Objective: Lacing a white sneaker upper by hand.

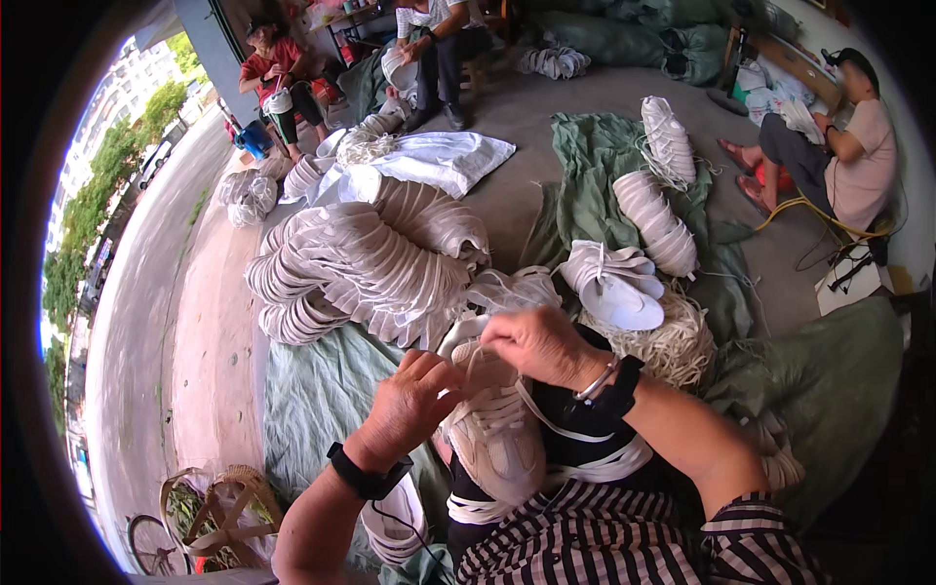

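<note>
A beige-and-white sneaker (499,429) rests on my lap, toe toward me, with a pale shoelace (500,409) crossing its front. My left hand (414,400) is closed in a pinch at the left of the shoe's opening. On the other side, my right hand (541,346) pinches just above the tongue. Both appear to grip the thin lace, though the fingers partly hide it. More white laces (604,463) lie across my dark-clothed thigh.
Ahead lies a big heap of nested shoe uppers (370,258). To the right are white-lined shoe pieces (624,302) on a tangle of laces (678,346), and wrapped bundles (653,219) on green sheeting (595,146). A woven basket (219,517) stands at left. Several people sit farther off.
</note>
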A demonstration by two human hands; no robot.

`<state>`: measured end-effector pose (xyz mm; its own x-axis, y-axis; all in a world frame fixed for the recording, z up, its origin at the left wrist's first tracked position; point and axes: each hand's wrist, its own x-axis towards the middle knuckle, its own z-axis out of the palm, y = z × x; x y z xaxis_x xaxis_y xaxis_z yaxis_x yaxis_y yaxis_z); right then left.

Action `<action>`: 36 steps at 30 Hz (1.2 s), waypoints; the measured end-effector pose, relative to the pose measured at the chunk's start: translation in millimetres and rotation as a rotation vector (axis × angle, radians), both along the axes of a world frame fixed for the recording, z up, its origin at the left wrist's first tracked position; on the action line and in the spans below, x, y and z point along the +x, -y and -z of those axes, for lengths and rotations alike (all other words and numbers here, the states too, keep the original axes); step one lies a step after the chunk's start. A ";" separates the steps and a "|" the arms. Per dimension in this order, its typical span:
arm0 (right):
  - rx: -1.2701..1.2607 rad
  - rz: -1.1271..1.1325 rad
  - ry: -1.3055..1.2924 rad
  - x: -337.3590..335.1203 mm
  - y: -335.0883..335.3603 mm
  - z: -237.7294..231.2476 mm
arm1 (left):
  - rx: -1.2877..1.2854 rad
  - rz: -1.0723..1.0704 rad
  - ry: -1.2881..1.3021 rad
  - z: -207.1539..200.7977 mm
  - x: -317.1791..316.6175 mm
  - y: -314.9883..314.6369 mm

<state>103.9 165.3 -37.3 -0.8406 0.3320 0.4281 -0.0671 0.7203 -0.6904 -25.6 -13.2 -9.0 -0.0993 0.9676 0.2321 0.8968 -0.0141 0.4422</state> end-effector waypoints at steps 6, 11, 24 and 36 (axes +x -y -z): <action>-0.989 0.135 -0.055 26.3 -43.3 11.6 | -0.082 -0.130 -0.111 -6.0 31.3 -6.0; -1.613 -0.227 -0.255 25.3 -16.5 0.1 | -0.118 -0.209 -0.056 -5.3 40.6 -19.1; -1.788 -0.329 -0.269 26.4 -1.3 59.1 | -0.046 -0.084 -0.188 -3.5 51.5 -24.6; -1.735 -0.325 -0.400 22.5 3.1 50.3 | -0.068 -0.156 0.013 15.4 25.6 -20.2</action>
<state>126.4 162.2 -87.5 -0.9003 0.4349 -0.0182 -0.3761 -0.7982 -0.4705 -0.1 7.0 -24.3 -0.2518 0.9537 0.1642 0.8801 0.1551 0.4488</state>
